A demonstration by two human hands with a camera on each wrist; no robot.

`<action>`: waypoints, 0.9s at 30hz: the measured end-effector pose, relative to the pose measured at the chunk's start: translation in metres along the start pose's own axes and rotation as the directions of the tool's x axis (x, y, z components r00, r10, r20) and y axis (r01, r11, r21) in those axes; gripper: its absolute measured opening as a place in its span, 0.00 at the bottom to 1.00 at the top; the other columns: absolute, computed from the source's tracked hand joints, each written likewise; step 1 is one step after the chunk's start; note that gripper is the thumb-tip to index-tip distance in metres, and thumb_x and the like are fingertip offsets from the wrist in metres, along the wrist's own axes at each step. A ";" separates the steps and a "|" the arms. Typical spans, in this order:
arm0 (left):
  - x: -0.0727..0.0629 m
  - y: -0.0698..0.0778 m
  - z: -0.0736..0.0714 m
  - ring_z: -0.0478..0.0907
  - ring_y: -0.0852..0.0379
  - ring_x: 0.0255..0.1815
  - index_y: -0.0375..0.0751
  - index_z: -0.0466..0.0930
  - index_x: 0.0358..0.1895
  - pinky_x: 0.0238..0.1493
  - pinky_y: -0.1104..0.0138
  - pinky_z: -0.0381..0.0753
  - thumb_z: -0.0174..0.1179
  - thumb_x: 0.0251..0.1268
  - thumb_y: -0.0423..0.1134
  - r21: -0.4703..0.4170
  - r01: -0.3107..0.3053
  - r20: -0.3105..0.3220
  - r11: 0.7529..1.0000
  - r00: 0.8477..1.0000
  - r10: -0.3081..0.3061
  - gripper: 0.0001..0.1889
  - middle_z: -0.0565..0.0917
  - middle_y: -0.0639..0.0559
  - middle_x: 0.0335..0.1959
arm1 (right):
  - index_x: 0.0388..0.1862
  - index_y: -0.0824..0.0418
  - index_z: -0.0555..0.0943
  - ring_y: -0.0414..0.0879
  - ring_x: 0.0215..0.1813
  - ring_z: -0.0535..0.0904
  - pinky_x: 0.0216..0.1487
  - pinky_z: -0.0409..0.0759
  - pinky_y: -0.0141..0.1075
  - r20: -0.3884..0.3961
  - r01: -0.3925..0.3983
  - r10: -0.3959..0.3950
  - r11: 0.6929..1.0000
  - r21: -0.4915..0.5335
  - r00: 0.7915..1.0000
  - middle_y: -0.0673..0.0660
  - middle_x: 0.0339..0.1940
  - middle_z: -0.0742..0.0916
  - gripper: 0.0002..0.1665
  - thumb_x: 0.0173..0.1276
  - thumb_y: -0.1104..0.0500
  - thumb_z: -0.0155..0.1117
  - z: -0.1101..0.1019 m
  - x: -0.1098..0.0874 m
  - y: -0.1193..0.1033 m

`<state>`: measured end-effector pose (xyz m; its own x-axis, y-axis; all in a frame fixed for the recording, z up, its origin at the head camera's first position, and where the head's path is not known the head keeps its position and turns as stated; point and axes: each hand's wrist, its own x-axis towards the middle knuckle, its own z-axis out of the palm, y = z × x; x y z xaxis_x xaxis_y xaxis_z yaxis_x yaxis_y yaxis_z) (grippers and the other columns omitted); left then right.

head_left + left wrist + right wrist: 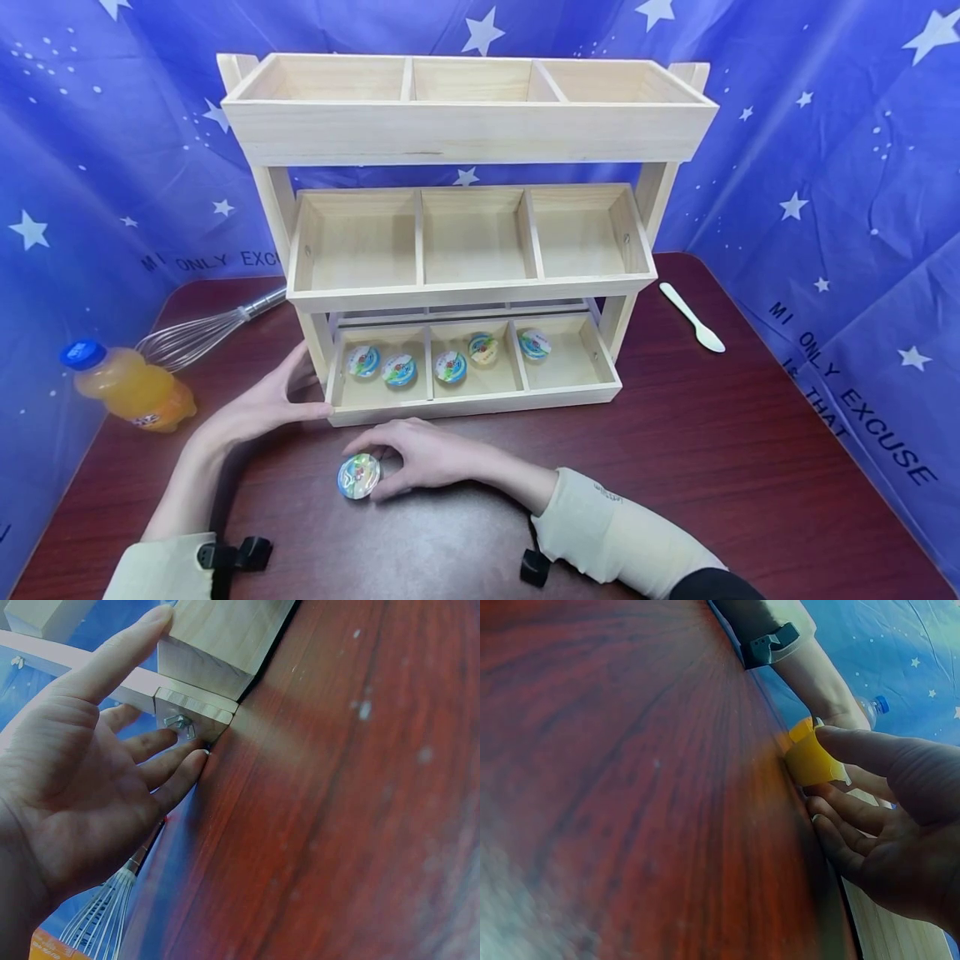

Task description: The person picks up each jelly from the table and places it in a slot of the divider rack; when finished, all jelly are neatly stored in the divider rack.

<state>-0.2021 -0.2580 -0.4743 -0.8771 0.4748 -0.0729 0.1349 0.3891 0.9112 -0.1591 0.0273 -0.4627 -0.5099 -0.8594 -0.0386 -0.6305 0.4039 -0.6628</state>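
Note:
My right hand (423, 454) has its thumb and fingers around a small jelly cup (358, 476) with a printed foil lid, low over the table in front of the wooden shelf. From the right wrist view, the yellow cup (814, 759) sits between thumb and fingers. At the shelf's lower left corner, my left hand (262, 400) is spread with the thumb against the front of the bottom tray (480, 404). Its fingers reach the shelf's foot (191, 712), beside a wing nut. Several similar cups lie in that tray: two left, two middle (451, 367), one right (535, 344).
The three-tier wooden shelf (472, 133) stands at the table's back, each tier split into three compartments. An orange drink bottle (135, 387) and a whisk (195, 333) are at the left. On the right lies a pale spoon (693, 318). A starry blue cloth (810, 167) surrounds the table.

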 end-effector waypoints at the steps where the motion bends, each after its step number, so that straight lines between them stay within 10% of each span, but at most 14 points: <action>1: 0.000 0.000 0.000 0.59 0.36 0.80 0.62 0.35 0.85 0.64 0.81 0.68 0.72 0.63 0.38 0.001 0.001 -0.001 1.000 1.000 -0.001 0.58 0.61 0.39 0.82 | 0.68 0.47 0.79 0.28 0.67 0.76 0.70 0.70 0.23 0.000 0.000 0.000 1.000 -0.006 1.000 0.42 0.64 0.86 0.35 0.62 0.51 0.78 0.000 0.000 0.000; 19: -0.004 0.001 -0.002 0.58 0.35 0.81 0.65 0.35 0.84 0.63 0.83 0.67 0.72 0.63 0.39 0.014 0.020 -0.011 1.000 1.000 -0.019 0.58 0.60 0.39 0.82 | 0.64 0.45 0.81 0.23 0.55 0.77 0.60 0.73 0.19 -0.019 -0.012 0.012 1.000 0.004 1.000 0.37 0.54 0.87 0.31 0.62 0.47 0.78 0.002 0.001 -0.003; 27: -0.001 0.000 -0.001 0.58 0.36 0.81 0.67 0.34 0.84 0.64 0.82 0.68 0.72 0.63 0.39 0.009 0.013 -0.004 1.000 1.000 -0.013 0.59 0.59 0.42 0.83 | 0.61 0.50 0.82 0.23 0.48 0.79 0.56 0.78 0.20 -0.015 -0.023 0.026 0.983 0.180 1.000 0.43 0.49 0.89 0.29 0.61 0.53 0.80 -0.001 -0.003 -0.001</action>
<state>-0.2020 -0.2591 -0.4741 -0.8807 0.4665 -0.0826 0.1278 0.4018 0.9068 -0.1574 0.0301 -0.4616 -0.5353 -0.8435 -0.0444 -0.5028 0.3604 -0.7857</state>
